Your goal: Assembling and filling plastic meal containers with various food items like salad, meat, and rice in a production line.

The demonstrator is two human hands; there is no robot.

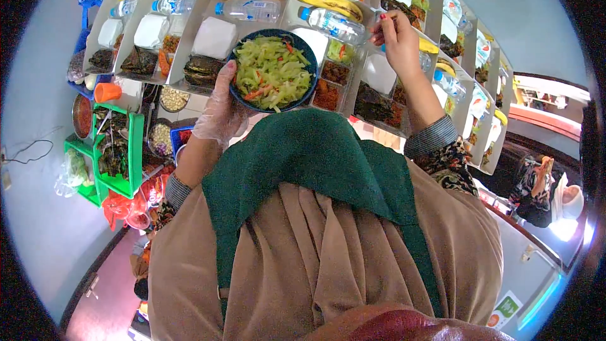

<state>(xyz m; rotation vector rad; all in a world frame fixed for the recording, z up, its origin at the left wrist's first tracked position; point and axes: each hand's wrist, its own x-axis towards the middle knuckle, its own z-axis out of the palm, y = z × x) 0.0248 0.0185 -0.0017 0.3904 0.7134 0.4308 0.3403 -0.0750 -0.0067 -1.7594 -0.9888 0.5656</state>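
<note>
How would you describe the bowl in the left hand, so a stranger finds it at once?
Rows of white meal boxes fill the table. Over the middle ones, the gloved left hand holds a bowl. It alone is round and dark blue, heaped with pale green shredded vegetables.

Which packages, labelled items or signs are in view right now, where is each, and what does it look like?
Meal boxes: white compartment trays in a row at the top, curving down the right.
Water bottles: clear, blue caps, pale labels, lying one per box.
Blue bowl: round, green vegetable shreds, held by the gloved left hand.
Sticker: bottom right, white with green and orange.
Right hand: bare, over a box.
</note>
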